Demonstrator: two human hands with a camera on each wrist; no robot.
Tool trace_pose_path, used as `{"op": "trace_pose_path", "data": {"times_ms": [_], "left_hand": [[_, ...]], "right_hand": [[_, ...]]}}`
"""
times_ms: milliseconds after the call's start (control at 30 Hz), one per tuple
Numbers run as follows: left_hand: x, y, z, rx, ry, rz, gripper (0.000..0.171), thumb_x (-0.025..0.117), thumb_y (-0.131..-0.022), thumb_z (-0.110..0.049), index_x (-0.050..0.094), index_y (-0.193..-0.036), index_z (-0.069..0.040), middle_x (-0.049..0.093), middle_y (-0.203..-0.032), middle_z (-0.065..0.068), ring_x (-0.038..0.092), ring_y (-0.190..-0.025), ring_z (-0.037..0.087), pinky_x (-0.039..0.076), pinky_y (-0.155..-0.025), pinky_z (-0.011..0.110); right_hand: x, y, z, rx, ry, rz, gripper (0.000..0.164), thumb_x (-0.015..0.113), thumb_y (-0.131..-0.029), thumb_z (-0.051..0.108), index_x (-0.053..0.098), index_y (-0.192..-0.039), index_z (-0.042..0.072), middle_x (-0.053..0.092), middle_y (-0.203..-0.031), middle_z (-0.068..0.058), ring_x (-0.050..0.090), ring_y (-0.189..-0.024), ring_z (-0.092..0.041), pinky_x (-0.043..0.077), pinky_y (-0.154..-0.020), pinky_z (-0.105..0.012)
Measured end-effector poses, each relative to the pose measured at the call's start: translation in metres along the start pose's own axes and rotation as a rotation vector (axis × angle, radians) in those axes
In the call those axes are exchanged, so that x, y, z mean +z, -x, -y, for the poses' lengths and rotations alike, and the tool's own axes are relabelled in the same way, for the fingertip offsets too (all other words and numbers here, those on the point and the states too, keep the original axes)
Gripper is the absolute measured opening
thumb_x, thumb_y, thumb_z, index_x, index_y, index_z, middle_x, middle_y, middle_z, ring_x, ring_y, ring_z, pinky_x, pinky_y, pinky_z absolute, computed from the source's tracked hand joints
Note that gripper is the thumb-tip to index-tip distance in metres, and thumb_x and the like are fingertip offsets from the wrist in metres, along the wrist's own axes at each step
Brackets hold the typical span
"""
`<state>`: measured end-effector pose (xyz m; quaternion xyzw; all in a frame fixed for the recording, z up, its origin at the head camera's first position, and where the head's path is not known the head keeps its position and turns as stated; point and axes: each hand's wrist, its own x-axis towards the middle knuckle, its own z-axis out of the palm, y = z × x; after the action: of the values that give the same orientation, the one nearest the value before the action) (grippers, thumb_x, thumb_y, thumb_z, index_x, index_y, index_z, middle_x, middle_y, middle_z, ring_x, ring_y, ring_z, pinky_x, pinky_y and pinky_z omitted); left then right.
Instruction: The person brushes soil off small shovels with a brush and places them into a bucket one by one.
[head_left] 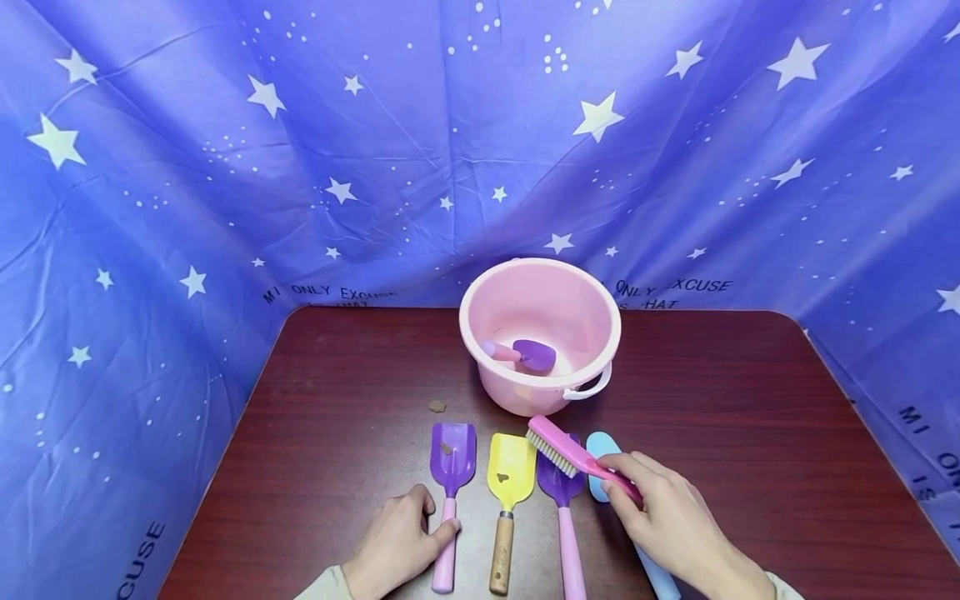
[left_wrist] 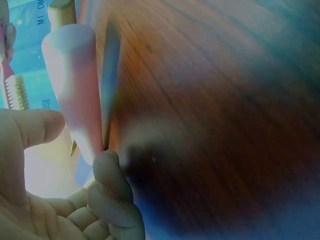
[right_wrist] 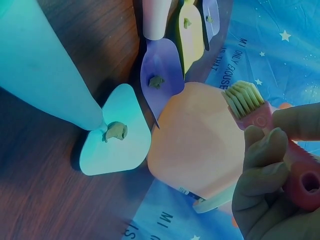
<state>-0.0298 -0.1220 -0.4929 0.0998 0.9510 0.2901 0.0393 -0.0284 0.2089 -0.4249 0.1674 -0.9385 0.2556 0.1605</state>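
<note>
In the head view my right hand [head_left: 667,508] grips the handle of a pink brush [head_left: 558,442] with pale bristles, raised over the dark purple shovel [head_left: 567,533]. Low at the left, my left hand [head_left: 401,533] lies beside the lilac handle of a purple shovel [head_left: 453,454], its thumb over the handle. Between these shovels lies a yellow one [head_left: 512,471] with a wooden handle. A light blue shovel [right_wrist: 120,145] lies partly under my right hand. Small brown pieces sit in the scoops, such as the brown lump [right_wrist: 116,131] in the blue one.
Behind the shovels stands a pink bucket [head_left: 540,392] with a white handle [head_left: 592,387]; a small purple shovel [head_left: 534,355] lies inside it. A loose brown piece [head_left: 437,407] rests on the dark wooden table [head_left: 352,375]. Blue star-printed cloth [head_left: 450,167] hangs around the table.
</note>
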Motion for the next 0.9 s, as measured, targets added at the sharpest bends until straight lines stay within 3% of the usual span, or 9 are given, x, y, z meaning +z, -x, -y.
{"op": "trace_pose_path", "data": {"times_ms": [467,900], "left_hand": [[0.0065,-0.0005,-0.0036,-0.047,0.001,0.020,0.034,0.073,-0.074,-0.042,0.049,-0.073,-0.017,0.042,-0.053,-0.013,0.039,-0.048,0.004,0.030,-0.045,0.025],[0.0043,0.0007,-0.0050,-0.046,0.014,0.011,0.022,0.071,-0.072,-0.027,0.051,-0.075,-0.017,0.043,-0.054,-0.011,0.040,-0.048,0.005,0.030,-0.043,0.025]], "right_hand": [[0.0004,-0.0003,0.0006,0.003,-0.015,0.011,0.030,0.074,-0.076,0.008,0.068,-0.100,0.024,0.041,-0.073,0.020,0.034,-0.054,0.006,0.027,-0.047,-0.015],[0.0009,0.0001,-0.0008,-0.017,-0.022,-0.002,0.031,0.074,-0.075,0.007,0.068,-0.100,0.023,0.045,-0.076,0.021,0.036,-0.057,0.005,0.027,-0.050,-0.012]]}}
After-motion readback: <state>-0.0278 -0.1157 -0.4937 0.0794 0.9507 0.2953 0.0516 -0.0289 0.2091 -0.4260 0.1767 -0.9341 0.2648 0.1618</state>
